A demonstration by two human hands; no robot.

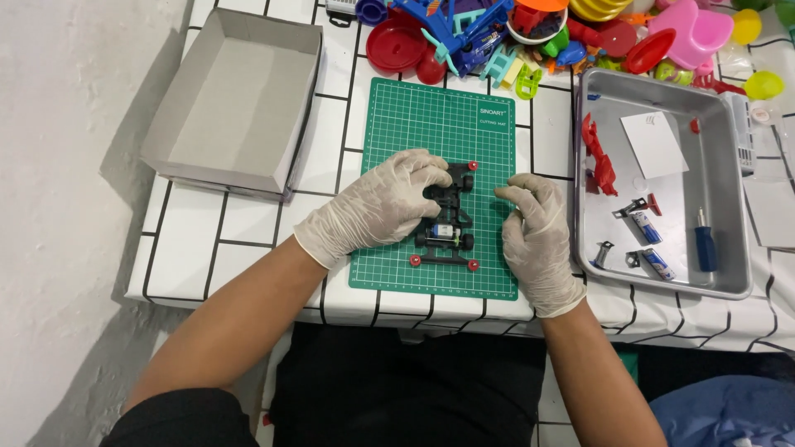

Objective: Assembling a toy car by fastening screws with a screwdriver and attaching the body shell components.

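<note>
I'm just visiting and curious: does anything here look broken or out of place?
The small black toy car on the green mat has no body shell; its insides show. Red pieces lie loose in the metal tray.

Head-worn view; steeply down; close

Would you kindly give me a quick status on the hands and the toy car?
Left hand on black toy car chassis. Right hand beside it, empty. Chassis on green cutting mat. Nothing blocking.

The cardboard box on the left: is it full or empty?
Empty. The box lies open-topped on the tiled table, and its bare grey floor shows with nothing inside.
</note>
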